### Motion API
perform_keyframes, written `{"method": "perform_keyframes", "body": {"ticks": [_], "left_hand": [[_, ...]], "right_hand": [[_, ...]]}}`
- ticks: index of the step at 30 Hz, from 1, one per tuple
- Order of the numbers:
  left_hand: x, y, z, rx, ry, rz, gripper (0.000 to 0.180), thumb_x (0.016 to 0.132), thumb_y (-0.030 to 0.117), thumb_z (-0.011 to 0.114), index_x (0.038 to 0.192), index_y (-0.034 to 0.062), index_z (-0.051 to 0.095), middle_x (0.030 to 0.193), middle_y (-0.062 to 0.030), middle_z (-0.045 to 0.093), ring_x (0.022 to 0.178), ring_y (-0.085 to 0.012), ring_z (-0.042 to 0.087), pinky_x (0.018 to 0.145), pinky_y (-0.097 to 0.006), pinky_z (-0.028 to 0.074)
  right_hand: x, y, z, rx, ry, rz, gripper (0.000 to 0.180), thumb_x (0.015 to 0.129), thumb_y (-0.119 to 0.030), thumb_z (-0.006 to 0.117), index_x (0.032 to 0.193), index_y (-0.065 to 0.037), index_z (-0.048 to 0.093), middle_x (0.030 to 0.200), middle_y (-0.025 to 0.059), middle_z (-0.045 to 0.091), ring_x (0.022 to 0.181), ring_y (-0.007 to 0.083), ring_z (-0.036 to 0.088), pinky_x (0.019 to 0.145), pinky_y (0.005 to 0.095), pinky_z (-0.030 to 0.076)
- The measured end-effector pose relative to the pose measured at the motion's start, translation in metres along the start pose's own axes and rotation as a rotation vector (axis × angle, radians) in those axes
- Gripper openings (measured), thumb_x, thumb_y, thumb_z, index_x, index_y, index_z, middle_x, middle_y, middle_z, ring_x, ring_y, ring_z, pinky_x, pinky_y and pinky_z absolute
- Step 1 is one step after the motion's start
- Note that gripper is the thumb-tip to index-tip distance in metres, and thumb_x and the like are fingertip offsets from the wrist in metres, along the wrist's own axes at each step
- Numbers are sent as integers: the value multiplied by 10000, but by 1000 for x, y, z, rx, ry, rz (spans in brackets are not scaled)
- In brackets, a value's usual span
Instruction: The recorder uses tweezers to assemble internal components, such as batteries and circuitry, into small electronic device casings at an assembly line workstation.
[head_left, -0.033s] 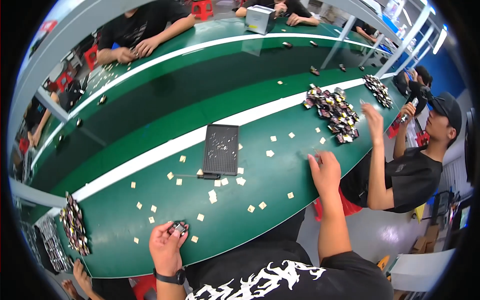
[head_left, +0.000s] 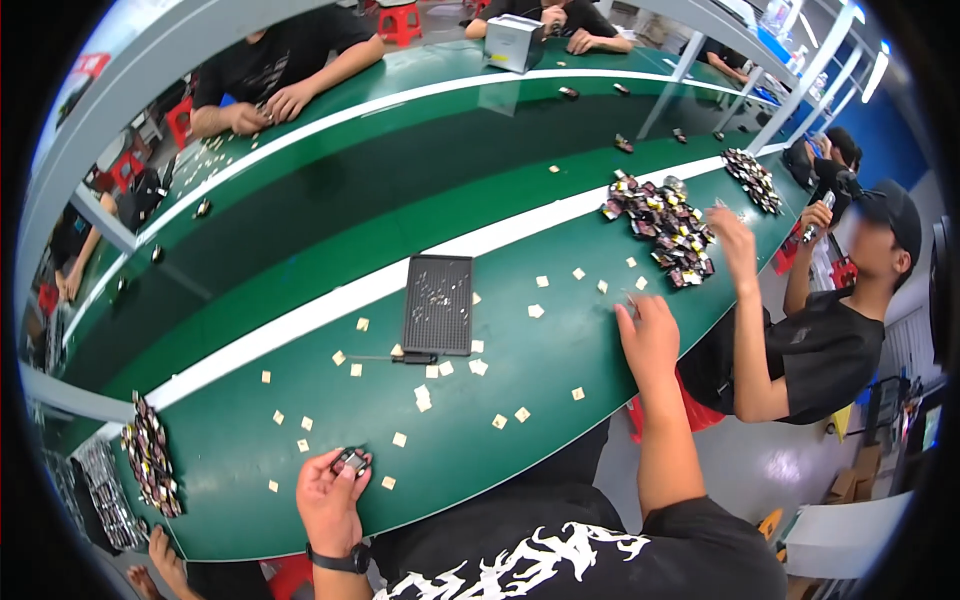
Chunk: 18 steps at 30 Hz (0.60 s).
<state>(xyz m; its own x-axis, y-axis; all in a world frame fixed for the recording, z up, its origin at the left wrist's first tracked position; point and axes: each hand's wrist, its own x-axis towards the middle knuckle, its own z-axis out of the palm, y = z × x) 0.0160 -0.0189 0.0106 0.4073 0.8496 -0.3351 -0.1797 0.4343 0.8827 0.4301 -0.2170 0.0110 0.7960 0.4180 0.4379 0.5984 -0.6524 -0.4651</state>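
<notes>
My left hand (head_left: 332, 500), with a dark watch on the wrist, closes around a small black-and-grey part (head_left: 352, 461) near the table's front edge. The part's exact kind is too small to tell. Over the table to the right, my right hand (head_left: 652, 335) has its thumb apart from its fingers; a faint pale trace shows at the fingertips. Just left of them lies a small cream square (head_left: 602, 287). Several more such squares are scattered over the green table (head_left: 330, 510). Between the hands lies a black ribbed tray (head_left: 437, 305) with tiny pale bits on it.
A screwdriver (head_left: 415, 358) lies at the tray's near edge. Heaps of small dark parts stand at right (head_left: 660, 225) and left (head_left: 148, 455). A co-worker's hand (head_left: 735, 245) reaches in beside the right heap. Grey frame posts and a dark green belt lie beyond the table.
A cream square now lies left of my right fingertips, where none lay before. The whole view has shifted slightly; my left hand still holds the part.
</notes>
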Motion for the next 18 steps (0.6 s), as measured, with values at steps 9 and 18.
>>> {"method": "perform_keyframes", "body": {"ticks": [9, 18], "left_hand": [[12, 39, -185, 660, 490, 433, 240, 999, 60, 622, 1232, 2, 624, 1084, -53, 660, 953, -129, 652, 831, -262, 534], [-3, 92, -298, 1257, 810, 364, 414, 908, 262, 680, 1233, 9, 723, 1388, -177, 642, 1259, -352, 598, 1073, -417, 458]], "right_hand": [[115, 26, 75, -571, 37, -362, 187, 901, -122, 682, 1067, -45, 643, 938, 97, 607, 734, 275, 706, 589, 391, 566], [131, 35, 75, -594, 21, -342, 129, 874, -75, 638, 993, -35, 664, 892, 101, 626, 714, 246, 715, 579, 361, 578]]}}
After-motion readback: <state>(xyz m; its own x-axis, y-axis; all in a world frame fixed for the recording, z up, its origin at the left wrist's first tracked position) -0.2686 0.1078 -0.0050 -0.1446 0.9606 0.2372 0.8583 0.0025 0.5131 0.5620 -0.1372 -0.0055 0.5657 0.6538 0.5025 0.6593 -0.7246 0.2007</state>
